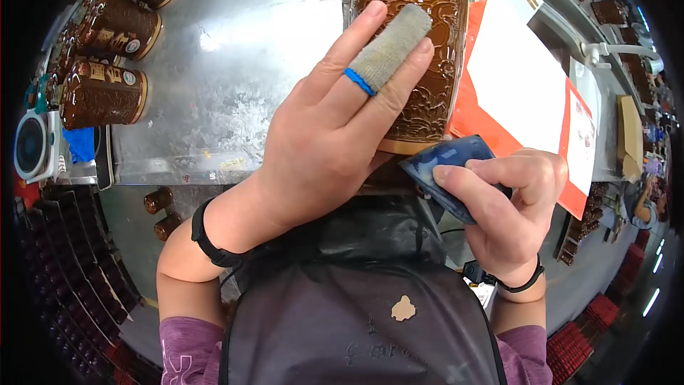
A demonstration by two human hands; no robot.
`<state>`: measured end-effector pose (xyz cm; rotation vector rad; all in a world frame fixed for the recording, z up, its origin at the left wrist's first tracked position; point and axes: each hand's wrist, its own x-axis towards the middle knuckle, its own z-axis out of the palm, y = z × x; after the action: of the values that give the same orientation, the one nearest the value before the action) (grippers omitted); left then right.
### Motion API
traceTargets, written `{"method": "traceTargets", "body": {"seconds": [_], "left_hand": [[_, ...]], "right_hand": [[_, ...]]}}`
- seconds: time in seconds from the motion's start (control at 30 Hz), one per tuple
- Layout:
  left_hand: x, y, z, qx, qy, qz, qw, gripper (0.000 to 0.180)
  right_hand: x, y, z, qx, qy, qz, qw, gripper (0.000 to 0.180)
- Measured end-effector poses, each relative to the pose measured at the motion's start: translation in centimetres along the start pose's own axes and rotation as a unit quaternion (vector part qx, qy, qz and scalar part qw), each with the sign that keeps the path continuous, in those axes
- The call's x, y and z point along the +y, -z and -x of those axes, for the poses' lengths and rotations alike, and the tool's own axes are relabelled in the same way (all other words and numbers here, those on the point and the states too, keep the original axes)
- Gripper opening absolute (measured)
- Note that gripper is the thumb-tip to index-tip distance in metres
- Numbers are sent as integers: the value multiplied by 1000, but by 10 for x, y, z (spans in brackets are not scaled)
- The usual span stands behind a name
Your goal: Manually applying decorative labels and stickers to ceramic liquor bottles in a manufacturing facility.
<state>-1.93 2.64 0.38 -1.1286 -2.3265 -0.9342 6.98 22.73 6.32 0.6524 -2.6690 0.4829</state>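
A glossy brown jar (434,93) with raised patterns lies on its side at the table's near edge, its gold-coloured rim toward me. Across its surface my left hand (335,114) is laid, fingers stretched out and apart; the thumb is mostly hidden. A grey knitted finger sleeve (392,50) with a blue band covers one of its fingers. My right hand (513,203) is closed in a pinch on a folded dark blue cloth (456,160), worn pale in places. That cloth is close to the jar's rim; whether they touch I cannot tell.
Several similar brown jars (103,93) lie at the table's left. Red and white sheets (513,78) cover the right of the metal table (206,93). A round white-framed device (32,144) is at far left. Dark racks (64,257) stand below; another person (645,210) is far right.
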Motion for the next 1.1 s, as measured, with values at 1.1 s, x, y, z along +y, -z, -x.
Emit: {"method": "traceTargets", "body": {"seconds": [1.1], "left_hand": [[-6, 0, 8, 3, 32, 65, 997, 70]], "right_hand": [[8, -3, 3, 0, 12, -30, 999, 33]]}}
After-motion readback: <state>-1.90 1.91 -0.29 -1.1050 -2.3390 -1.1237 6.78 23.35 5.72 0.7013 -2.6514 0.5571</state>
